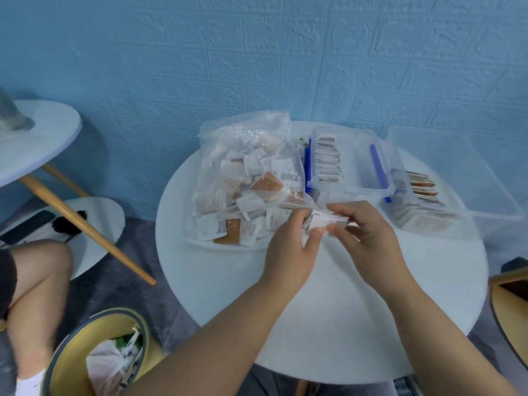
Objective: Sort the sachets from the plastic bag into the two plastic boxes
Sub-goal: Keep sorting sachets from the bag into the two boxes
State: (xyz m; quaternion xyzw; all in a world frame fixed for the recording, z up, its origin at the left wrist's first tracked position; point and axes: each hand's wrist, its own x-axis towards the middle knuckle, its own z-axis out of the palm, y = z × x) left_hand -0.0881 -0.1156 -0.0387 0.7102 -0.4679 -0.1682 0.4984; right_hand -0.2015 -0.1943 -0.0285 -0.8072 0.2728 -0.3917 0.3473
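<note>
Both hands meet just in front of the mouth of the plastic bag [245, 172], which lies on the round white surface [328, 310]. The left hand [288, 247] has its fingers curled round a small bunch of white sachets [320, 221], and the right hand [368, 238] pinches the same bunch from the other side between thumb and fingers. How many sachets are in the bunch I cannot tell.

Directly to the right of the bag stands the box with blue clips [351, 192], where white sachets stand on edge in a row. Further right of the bag is the larger clear box [485, 178], with a row that shows brown edges.

The step in hand seems to be to separate and check the bunch. To do it well, it is better to fan the sachets and look at each face before letting go, because white and brown ones lie mixed in the bag. The white ones probably belong in the box next to the bag, placed upright against the existing row so that it does not fall over.
</note>
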